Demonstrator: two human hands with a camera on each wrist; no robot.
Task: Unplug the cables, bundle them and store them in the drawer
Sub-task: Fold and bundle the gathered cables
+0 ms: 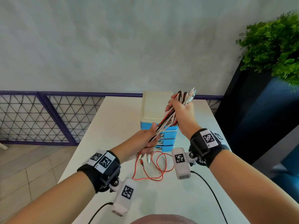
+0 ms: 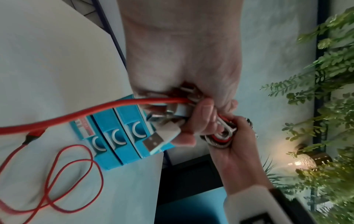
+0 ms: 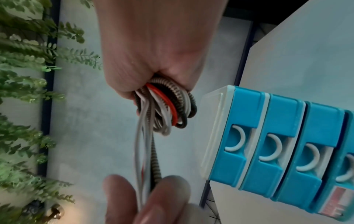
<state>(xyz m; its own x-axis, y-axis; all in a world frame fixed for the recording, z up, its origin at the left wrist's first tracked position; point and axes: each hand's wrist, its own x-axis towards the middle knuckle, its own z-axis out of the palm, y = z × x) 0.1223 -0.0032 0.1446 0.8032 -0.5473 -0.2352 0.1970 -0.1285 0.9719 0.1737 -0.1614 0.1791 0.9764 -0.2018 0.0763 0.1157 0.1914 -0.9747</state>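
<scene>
A bundle of white, black, braided and red cables (image 1: 168,120) stretches between both hands above the table. My right hand (image 1: 179,109) grips its upper folded part, and several plugs (image 1: 191,94) stick out above the fist. My left hand (image 1: 150,141) grips the lower end. In the left wrist view my left hand (image 2: 201,121) holds the cable ends, with a white USB plug (image 2: 155,141) poking out. In the right wrist view my right hand (image 3: 153,60) clasps the looped cables (image 3: 166,106). One red cable (image 1: 155,167) trails from the bundle in loops on the table. The blue drawer unit (image 1: 155,110) stands behind, all drawers closed.
The white table (image 1: 113,126) ends at a purple mesh railing (image 1: 48,118) on the left and behind. A dark planter (image 1: 258,118) with a green plant (image 1: 275,46) stands to the right. Black wrist-camera leads (image 1: 210,191) run over the table's near part.
</scene>
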